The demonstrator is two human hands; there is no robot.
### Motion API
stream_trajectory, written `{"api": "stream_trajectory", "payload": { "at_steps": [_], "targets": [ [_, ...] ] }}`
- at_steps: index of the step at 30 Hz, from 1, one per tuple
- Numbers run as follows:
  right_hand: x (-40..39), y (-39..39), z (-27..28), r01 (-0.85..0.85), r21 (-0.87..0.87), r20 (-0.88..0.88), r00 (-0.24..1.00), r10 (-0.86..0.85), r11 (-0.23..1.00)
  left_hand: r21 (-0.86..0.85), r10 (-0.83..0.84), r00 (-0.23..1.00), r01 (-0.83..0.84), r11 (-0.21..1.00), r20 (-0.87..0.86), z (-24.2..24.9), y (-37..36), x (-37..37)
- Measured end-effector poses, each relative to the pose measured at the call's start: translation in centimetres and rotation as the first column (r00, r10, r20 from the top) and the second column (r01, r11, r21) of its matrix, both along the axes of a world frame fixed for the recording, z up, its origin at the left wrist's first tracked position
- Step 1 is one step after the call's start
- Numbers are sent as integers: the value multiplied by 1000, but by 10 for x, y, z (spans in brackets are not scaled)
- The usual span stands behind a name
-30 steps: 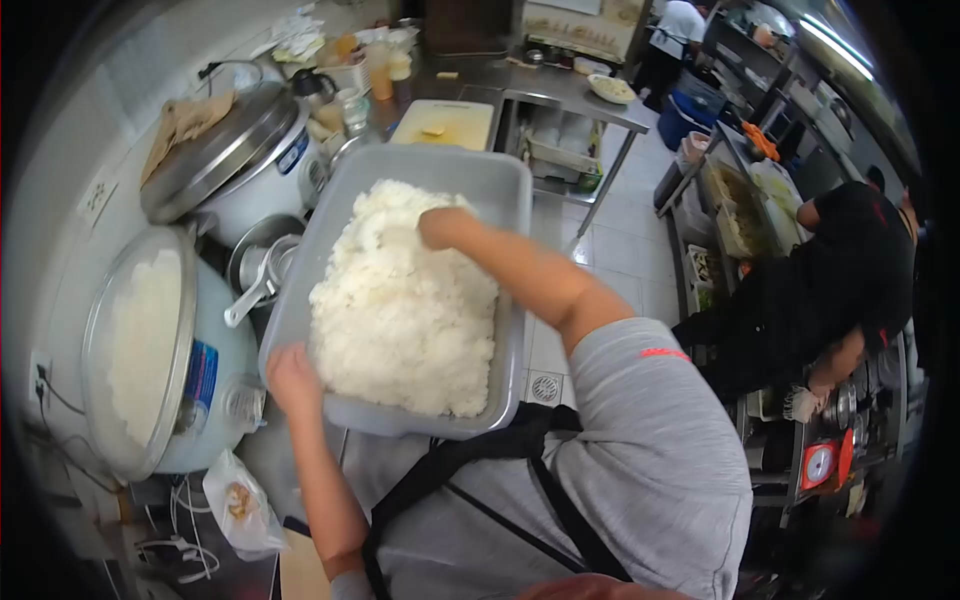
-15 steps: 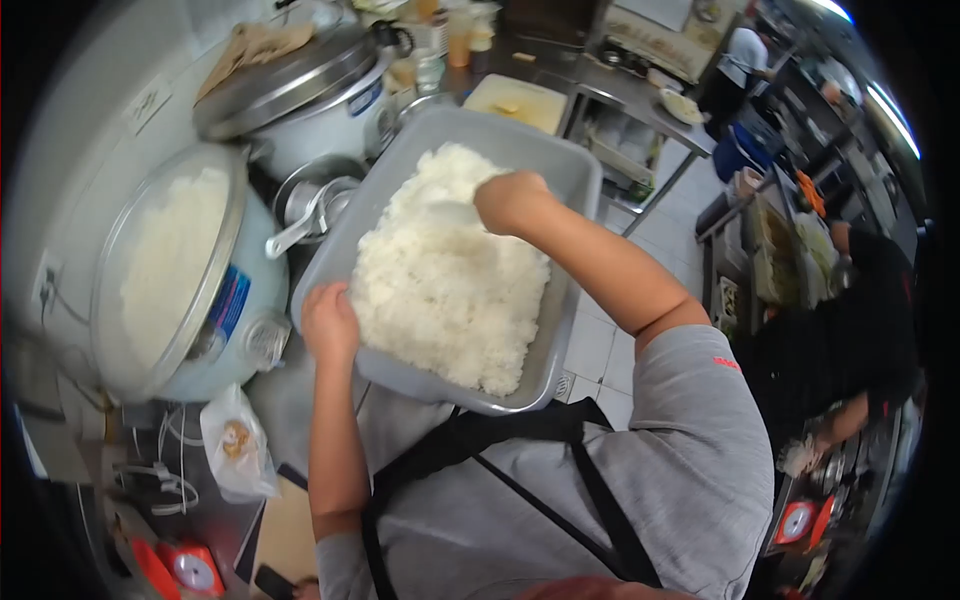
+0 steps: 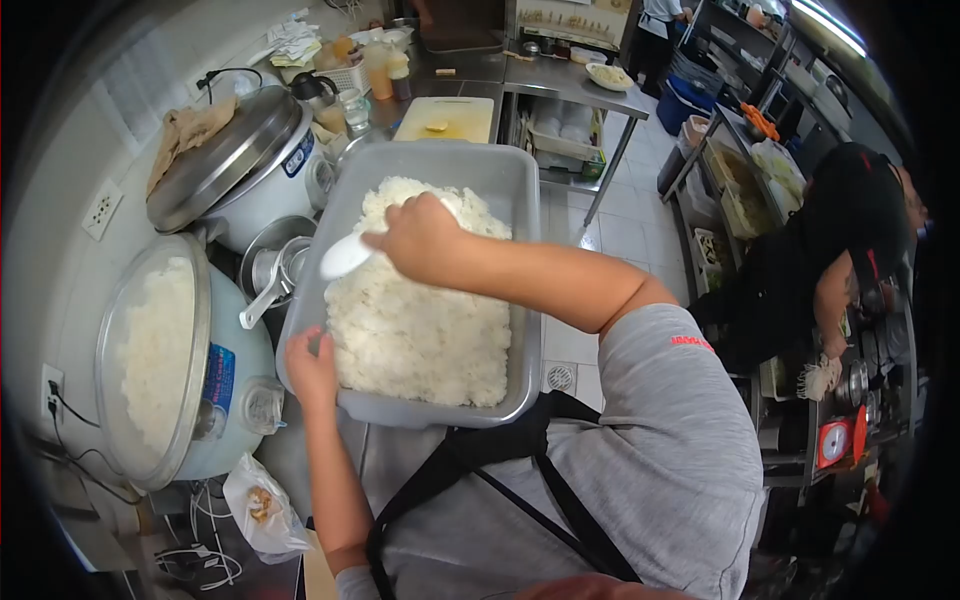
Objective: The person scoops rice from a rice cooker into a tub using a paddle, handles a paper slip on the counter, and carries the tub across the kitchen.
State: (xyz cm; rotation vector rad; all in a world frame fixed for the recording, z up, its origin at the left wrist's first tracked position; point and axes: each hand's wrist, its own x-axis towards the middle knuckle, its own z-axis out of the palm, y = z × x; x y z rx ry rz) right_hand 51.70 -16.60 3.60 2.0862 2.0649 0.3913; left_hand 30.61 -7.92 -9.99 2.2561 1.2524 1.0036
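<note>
A grey plastic tub [image 3: 525, 215] full of cooked white rice [image 3: 420, 345] is in front of me. My right hand [image 3: 420, 238] is closed around a white rice paddle [image 3: 345, 257]; the paddle's blade shows at the tub's left side, over the rice's edge, and its handle is mostly hidden by the fingers. My left hand [image 3: 312, 368] grips the tub's near left rim, thumb up. Left of the tub stands a metal pot [image 3: 272, 240] holding a white-handled utensil [image 3: 265, 303].
A large rice cooker [image 3: 225, 400] with rice inside stands at the left, another lidded cooker [image 3: 245, 205] behind it. A cutting board [image 3: 450, 120] lies beyond the tub. A plastic bag [image 3: 265, 505] sits at lower left. A co-worker [image 3: 800, 260] bends over the right counter.
My right hand has moved left across the tub, and the paddle's blade now shows clearly. My left hand stays on the rim. The view has shifted somewhat.
</note>
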Motion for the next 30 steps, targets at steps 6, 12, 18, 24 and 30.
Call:
{"api": "stream_trajectory", "payload": {
  "at_steps": [6,12,18,24,30],
  "targets": [
    [-19,-23,-17,-123,-113,-252,963,91,986,136,129,986,-143,980,102,27,-1,7],
    [-4,-21,-3,28,-173,-176,983,-59,985,259,72,979,-122,958,193,9,9,7],
    [-4,11,16,-5,-53,-105,994,0,999,211,85,973,-38,977,-216,3,-4,-4],
    [-37,82,71,-62,237,-178,978,106,970,199,43,942,25,980,-332,7,-24,-45],
    [-128,191,80,-261,265,-123,946,301,928,238,-45,931,-46,970,363,96,-5,-133]
  ]
}}
